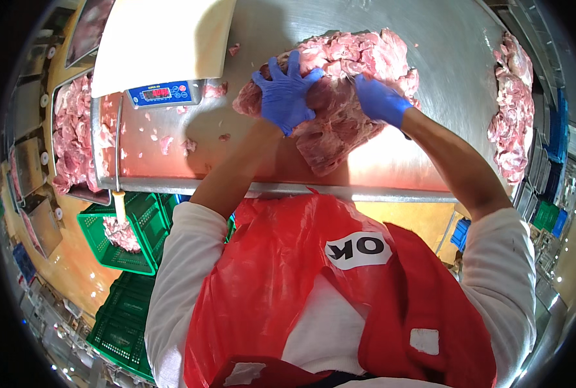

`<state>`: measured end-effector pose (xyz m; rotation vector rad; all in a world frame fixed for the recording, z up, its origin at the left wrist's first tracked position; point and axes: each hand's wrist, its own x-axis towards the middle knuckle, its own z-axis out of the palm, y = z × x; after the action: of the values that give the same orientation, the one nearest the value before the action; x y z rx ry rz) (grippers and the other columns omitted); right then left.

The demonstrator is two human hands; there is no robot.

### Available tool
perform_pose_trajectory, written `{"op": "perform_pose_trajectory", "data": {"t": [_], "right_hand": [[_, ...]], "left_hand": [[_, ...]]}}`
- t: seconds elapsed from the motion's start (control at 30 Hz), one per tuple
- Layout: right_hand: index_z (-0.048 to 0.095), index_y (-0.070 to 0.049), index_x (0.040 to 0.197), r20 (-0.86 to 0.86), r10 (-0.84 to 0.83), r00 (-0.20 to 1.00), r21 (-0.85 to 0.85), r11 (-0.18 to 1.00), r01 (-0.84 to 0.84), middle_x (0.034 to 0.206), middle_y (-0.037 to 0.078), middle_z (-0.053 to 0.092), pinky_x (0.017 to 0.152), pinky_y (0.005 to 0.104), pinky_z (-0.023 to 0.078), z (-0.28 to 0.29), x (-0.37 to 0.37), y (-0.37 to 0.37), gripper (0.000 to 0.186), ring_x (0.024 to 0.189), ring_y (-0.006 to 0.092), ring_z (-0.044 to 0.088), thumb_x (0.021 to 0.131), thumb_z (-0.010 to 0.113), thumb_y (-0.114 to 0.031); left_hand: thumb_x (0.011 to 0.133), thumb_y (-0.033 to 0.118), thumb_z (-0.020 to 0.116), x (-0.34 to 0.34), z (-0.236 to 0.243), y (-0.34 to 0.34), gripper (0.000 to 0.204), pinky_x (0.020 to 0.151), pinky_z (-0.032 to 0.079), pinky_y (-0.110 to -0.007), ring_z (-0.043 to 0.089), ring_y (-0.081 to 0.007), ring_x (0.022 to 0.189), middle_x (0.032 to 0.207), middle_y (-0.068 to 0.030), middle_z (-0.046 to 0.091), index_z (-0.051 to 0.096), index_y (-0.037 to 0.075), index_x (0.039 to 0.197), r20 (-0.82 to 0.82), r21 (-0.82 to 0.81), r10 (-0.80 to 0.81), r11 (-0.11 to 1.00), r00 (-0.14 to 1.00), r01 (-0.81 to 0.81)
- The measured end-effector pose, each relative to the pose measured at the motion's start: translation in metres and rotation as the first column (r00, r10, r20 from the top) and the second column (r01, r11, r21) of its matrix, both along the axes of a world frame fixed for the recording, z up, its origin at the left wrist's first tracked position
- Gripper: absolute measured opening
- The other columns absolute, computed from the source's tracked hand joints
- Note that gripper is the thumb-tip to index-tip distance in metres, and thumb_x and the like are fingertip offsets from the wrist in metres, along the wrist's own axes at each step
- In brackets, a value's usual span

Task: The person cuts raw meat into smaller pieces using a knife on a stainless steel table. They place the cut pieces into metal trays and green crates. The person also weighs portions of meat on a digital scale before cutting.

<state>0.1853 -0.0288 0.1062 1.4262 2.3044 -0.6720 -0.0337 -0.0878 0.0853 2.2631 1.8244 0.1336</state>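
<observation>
A large slab of raw meat (336, 119) lies on the steel table in front of me, with its paler, fatty part (365, 52) on the far side. My left hand (287, 94), in a blue glove, rests on the meat's left part with the fingers spread. My right hand (380, 100), gloved in the same blue, is closed at the right part of the meat. What seems to be a knife is in its grip: a thin glint shows at the fingertips and a dark end by the wrist. The glove and meat hide most of it.
A blue scale (162, 94) stands under a white board (162, 39) at the left. Meat scraps (166, 145) dot the steel table (236, 165). More meat (513, 107) lies along the right edge. A pale-handled metal rod (118, 149) and green crates (149, 242) are at lower left.
</observation>
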Motion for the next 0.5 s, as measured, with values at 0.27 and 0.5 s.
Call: {"op": "perform_pose_trajectory", "data": {"t": [0.27,0.5], "right_hand": [[0.057,0.003,0.107,0.151,-0.195,0.969,-0.194,0.956,0.222,0.095,0.020,0.069,0.069,0.0414,0.058,0.041,-0.015,-0.027,0.022,0.084,0.0285,0.071,0.092,0.053,-0.011],[0.045,0.000,0.103,0.153,-0.383,0.911,-0.448,0.795,0.409,0.073,0.024,0.063,0.058,0.0491,0.050,0.135,0.060,-0.140,0.016,0.063,0.0376,0.063,0.099,0.043,-0.015]], "left_hand": [[0.049,0.046,0.087,-0.005,-0.007,-0.002,0.089,0.094,0.029,-0.077,0.031,-0.0485,0.133,0.154,-0.0082,0.029,0.054,0.046,0.132,0.037,0.094,0.003,0.996,0.999,-0.006],[0.057,0.038,0.085,-0.021,0.029,-0.004,0.077,0.097,0.038,-0.066,0.041,-0.0424,0.129,0.150,-0.0081,0.038,0.058,0.037,0.129,0.115,-0.142,-0.065,0.987,0.991,0.081]]}}
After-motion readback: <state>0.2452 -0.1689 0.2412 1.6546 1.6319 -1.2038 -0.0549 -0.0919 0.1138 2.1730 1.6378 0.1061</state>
